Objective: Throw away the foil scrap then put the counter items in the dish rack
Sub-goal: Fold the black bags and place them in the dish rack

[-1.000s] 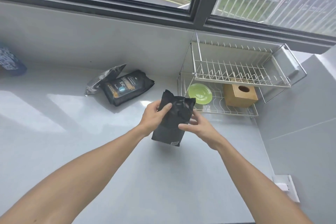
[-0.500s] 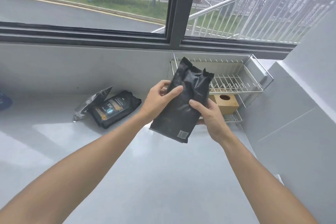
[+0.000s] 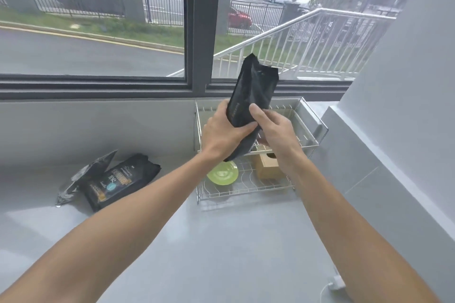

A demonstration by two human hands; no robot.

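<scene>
Above the rack (image 3: 305, 130), a black pouch (image 3: 251, 96) stood nearly upright in both hands, its crimped top tilted slightly right. Left hand (image 3: 221, 130) wrapped its lower left edge, thumb across the front; right hand (image 3: 275, 130) clamped the lower right, fingers (image 3: 256, 115) pressed on its face. Most of the pouch rose above the grip. Below, a green plate (image 3: 222, 174) and wooden box (image 3: 267, 167) sat in the rack's lower tier. Well left, on the counter (image 3: 221, 241), another pouch (image 3: 123, 179) lay against a foil scrap (image 3: 83, 174).
</scene>
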